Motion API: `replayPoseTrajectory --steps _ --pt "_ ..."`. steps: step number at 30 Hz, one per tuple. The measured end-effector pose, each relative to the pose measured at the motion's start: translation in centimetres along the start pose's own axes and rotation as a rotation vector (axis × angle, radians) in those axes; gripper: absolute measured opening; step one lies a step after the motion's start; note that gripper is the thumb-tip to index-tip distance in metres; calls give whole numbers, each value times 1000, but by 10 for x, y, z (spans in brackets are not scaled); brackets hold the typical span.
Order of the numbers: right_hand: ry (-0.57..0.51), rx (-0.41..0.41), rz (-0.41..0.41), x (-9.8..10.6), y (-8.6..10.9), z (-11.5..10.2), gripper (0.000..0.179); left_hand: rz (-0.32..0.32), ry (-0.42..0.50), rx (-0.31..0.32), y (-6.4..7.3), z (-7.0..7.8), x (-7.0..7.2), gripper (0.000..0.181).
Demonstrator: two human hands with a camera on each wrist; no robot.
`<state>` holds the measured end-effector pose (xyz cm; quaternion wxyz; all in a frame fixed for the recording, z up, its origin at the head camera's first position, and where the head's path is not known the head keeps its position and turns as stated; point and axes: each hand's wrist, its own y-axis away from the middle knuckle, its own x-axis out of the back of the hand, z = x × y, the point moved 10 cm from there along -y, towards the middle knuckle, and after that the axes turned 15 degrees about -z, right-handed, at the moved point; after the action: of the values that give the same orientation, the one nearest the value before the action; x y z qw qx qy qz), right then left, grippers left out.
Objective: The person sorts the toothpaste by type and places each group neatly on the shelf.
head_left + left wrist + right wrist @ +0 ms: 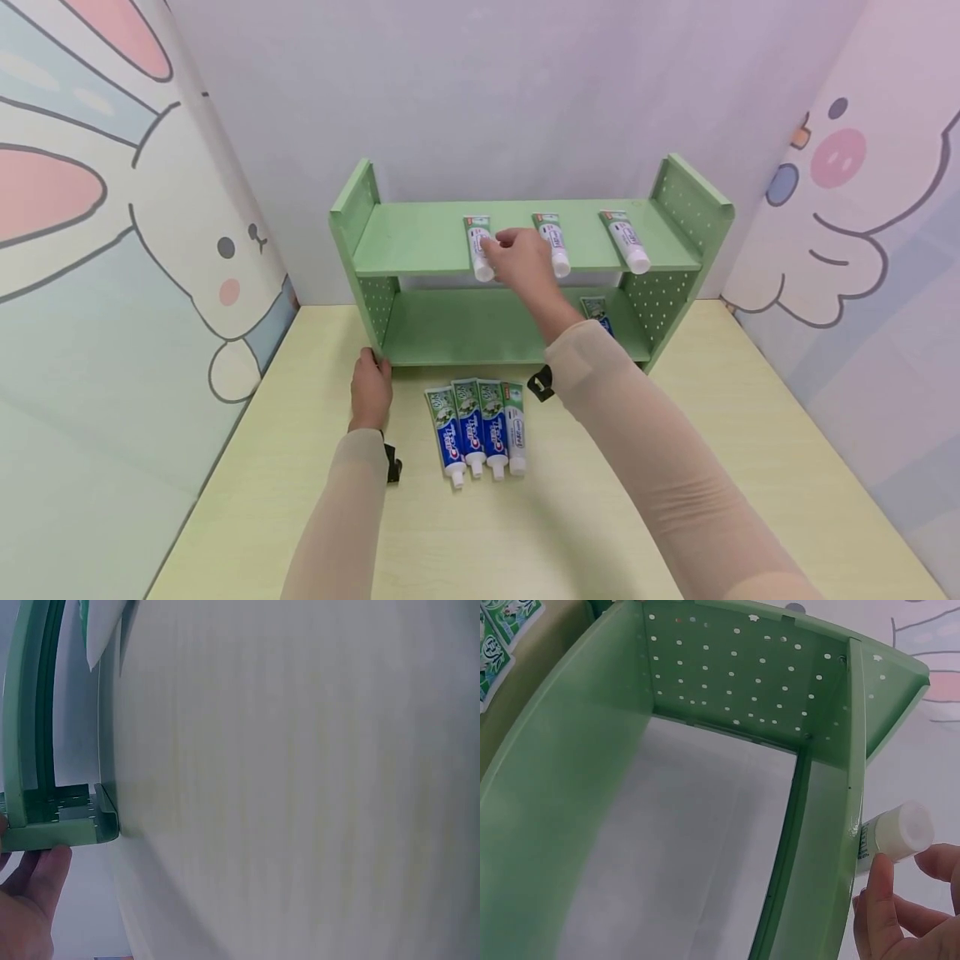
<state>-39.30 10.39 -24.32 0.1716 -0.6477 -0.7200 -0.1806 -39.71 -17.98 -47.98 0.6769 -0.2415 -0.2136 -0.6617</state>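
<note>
My right hand is at the leftmost toothpaste tube on the upper level of a green two-tier shelf. Its fingertips touch the tube near the white cap, which juts past the shelf's front edge; thumb and forefinger stand apart in the right wrist view. Down at the lower left corner, my left hand holds the side panel, fingers against its outer face. Two more white-and-green tubes, a middle one and a right one, lie on the upper level, caps forward.
On the table before the shelf lie several tubes side by side: blue-and-green Crest tubes and a white-and-green one. A blue-and-green tube lies on the lower level at right, partly behind my right arm. A printed backdrop stands behind.
</note>
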Motion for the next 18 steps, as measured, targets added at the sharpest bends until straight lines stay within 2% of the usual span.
replayPoseTrajectory --steps 18 --pt "31 39 -20 2 14 2 48 -8 -8 -13 2 4 0 27"
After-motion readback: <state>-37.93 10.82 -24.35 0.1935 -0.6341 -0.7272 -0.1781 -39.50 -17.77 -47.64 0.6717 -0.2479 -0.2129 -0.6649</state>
